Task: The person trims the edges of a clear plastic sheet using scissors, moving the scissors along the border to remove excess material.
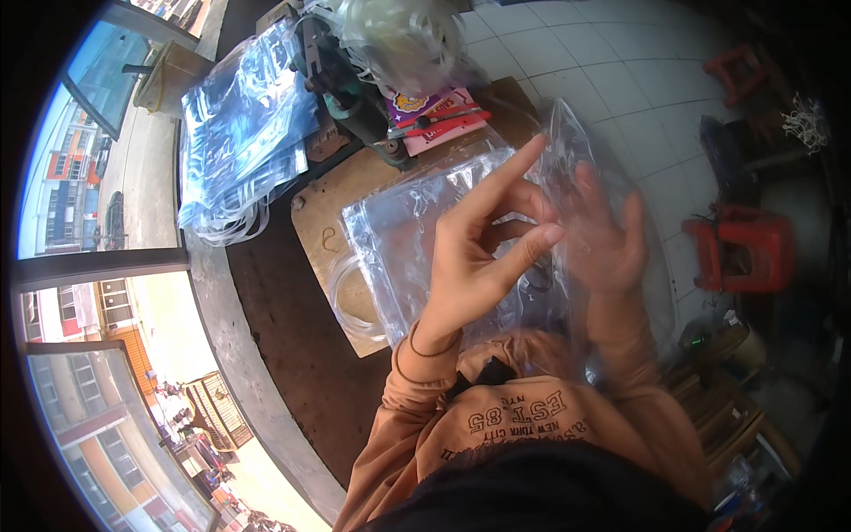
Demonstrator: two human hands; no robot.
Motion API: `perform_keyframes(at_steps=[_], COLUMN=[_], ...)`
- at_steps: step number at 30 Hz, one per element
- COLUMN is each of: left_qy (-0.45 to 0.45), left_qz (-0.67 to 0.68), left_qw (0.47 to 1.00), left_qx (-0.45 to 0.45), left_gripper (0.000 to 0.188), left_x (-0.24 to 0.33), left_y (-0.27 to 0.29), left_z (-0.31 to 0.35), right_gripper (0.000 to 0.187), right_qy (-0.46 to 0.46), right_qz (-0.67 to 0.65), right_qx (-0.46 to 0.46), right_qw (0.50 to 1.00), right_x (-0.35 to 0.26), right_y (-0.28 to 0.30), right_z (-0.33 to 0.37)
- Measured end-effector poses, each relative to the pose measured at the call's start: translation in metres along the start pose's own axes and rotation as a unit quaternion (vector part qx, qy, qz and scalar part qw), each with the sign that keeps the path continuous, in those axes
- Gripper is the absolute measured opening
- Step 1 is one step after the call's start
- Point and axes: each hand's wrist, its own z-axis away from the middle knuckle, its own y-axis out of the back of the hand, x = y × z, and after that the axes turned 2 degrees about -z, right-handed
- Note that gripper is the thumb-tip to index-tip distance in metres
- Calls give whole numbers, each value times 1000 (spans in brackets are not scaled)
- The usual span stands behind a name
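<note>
My left hand [479, 239] has its index finger stretched out, while the thumb and middle finger pinch the edge of a clear plastic bag [567, 133]. Behind or inside that thin film is my right hand [612, 235], fingers spread and somewhat blurred; which side of the film it is on I cannot tell. Under my hands another clear plastic bag [390, 239] lies flat on a wooden board [315, 199]. A loop of clear strap [341, 297] sticks out at its left side.
At the far left lies a stack of clear bags [244, 115] with looped handles. Next to it stands a dark green machine [341, 89]. Beyond are a bundle of translucent straps [399, 40], a pink packet [452, 133] and a red-handled tool [448, 121]. Red stools [749, 248] stand right.
</note>
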Motion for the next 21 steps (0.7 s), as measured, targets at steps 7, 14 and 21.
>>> perform_keyframes(at_steps=[7, 14, 21], left_qy=[-27, 44, 59], left_qz=[12, 109, 232], left_qw=[998, 991, 962], left_qx=[62, 58, 128], left_gripper=[50, 91, 59], left_x=[3, 4, -15], left_y=[4, -7, 13], left_z=[7, 26, 10], right_gripper=[78, 62, 50], right_qy=[-36, -37, -65], right_qz=[76, 707, 859], right_qx=[90, 60, 35], right_qw=[992, 703, 506], right_x=[-6, -15, 5], right_y=[-10, -44, -43], right_z=[-7, -25, -6])
